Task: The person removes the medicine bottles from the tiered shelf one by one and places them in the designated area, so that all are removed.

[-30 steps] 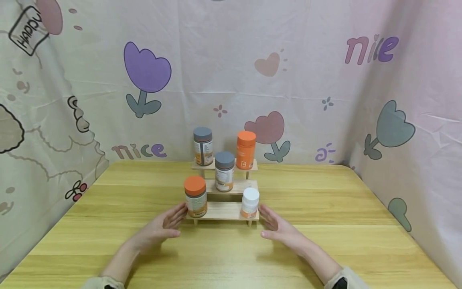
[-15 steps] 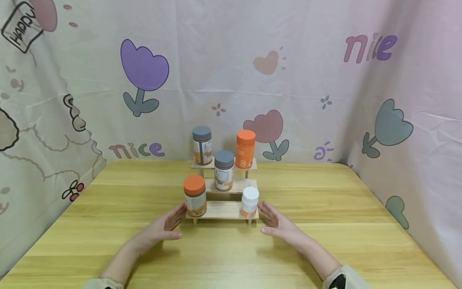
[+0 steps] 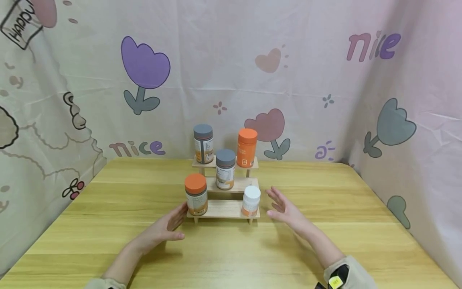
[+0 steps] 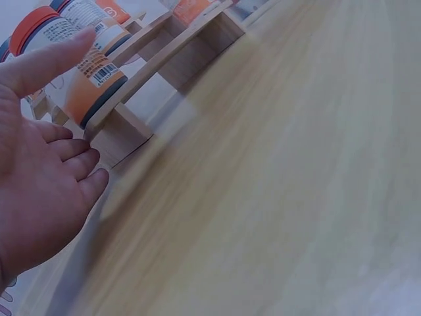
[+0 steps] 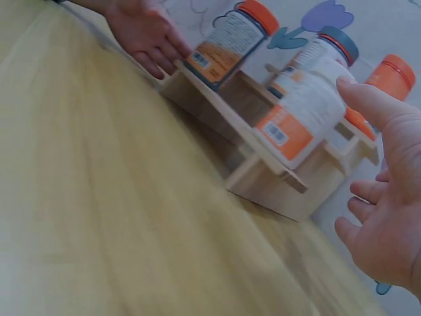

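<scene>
A three-tier wooden stand (image 3: pixel 224 208) holds several supplement bottles. Its lowest shelf carries an orange-lidded jar (image 3: pixel 196 196) at the left end and a small white bottle (image 3: pixel 251 201) at the right. One grey-lidded jar (image 3: pixel 225 170) stands on the middle shelf. On top are another grey-lidded jar (image 3: pixel 203 144) and an all-orange bottle (image 3: pixel 247 148). My left hand (image 3: pixel 160 233), fingers extended and thumb apart, has its fingertips right at the stand's left end, as the left wrist view also shows. To the right of the white bottle, my right hand (image 3: pixel 287 212) holds nothing, fingers spread, a gap away from the stand.
The stand rests on a wood-grain table (image 3: pixel 223 257), toward its back edge. Behind and at both sides hangs a printed cloth (image 3: pixel 216 52) with tulips and lettering. Light sleeves with dark wrist devices show at the bottom of the head view.
My right hand has moved away from the stand's right end, to the right and slightly up. My left hand has stayed nearly in place, and the stand with its bottles looks unmoved.
</scene>
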Motion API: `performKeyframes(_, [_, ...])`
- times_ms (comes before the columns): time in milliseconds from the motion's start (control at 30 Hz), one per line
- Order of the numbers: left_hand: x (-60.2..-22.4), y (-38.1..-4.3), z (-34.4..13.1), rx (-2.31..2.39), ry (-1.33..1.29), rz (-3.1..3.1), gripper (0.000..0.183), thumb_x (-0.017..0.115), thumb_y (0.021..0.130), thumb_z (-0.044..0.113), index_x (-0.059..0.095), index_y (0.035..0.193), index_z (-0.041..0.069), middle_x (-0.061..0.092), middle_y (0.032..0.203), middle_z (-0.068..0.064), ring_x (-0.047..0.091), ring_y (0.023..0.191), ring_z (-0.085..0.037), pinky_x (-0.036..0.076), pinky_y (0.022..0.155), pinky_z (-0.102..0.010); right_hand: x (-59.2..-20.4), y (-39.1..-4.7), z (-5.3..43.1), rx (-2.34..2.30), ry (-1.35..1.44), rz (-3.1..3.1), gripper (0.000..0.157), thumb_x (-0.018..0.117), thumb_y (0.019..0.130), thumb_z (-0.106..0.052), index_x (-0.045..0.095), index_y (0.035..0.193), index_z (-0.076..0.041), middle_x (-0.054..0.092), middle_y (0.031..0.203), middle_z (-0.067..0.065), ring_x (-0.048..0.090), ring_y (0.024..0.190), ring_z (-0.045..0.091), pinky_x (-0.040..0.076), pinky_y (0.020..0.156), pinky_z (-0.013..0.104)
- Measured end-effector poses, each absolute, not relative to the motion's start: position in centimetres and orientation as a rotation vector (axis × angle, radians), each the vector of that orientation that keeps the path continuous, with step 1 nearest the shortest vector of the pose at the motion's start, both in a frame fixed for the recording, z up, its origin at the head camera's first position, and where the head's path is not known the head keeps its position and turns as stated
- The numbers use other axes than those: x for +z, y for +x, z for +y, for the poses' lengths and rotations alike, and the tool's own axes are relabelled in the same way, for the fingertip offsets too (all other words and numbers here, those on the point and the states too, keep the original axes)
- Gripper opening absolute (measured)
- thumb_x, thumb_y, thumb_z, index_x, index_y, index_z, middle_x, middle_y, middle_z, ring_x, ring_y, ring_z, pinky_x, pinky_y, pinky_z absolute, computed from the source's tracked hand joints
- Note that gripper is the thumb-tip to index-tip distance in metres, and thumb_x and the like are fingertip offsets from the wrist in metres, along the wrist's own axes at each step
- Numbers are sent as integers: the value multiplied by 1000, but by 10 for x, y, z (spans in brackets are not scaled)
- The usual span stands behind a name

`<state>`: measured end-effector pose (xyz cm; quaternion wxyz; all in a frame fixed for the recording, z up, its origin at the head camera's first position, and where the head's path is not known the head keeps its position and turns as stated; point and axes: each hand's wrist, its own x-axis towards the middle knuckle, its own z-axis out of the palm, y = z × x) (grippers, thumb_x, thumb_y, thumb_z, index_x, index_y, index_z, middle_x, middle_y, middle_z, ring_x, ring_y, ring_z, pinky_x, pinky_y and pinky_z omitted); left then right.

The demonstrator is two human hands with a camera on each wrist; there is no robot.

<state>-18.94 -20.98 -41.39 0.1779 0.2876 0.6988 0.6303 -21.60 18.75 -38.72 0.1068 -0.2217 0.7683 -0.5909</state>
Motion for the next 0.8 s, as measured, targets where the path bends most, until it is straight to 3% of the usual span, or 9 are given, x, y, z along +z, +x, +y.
performKeyframes(233, [-414, -190, -209, 1787, 817, 1972, 91, 60, 86, 6, -10, 141, -11, -11, 147, -30, -7, 134, -45, 18, 101, -8, -377, -231, 191, -1728, -628, 2359, 89, 63, 87, -17, 0, 147, 2, 13, 150, 23, 19, 131, 50, 20, 108, 52])
performKeyframes(500, [-413, -190, -208, 1779, 813, 1987, 91, 60, 86, 6, -11, 141, -11, -11, 147, -30, -7, 134, -45, 18, 100, -8, -351, -253, 192, -1786, -605, 2411, 79, 58, 89, -11, 5, 145, 8, 17, 149, 25, 18, 136, 40, 20, 109, 50])
performKeyframes(800, [-412, -191, -207, 1793, 816, 1989, 88, 58, 87, 4, -10, 141, -12, -11, 147, -32, -7, 134, -46, 18, 101, -8, -318, -274, 185, -1800, -581, 2420, 75, 55, 93, -13, 5, 147, 3, 20, 150, 21, 18, 138, 33, 16, 112, 47])
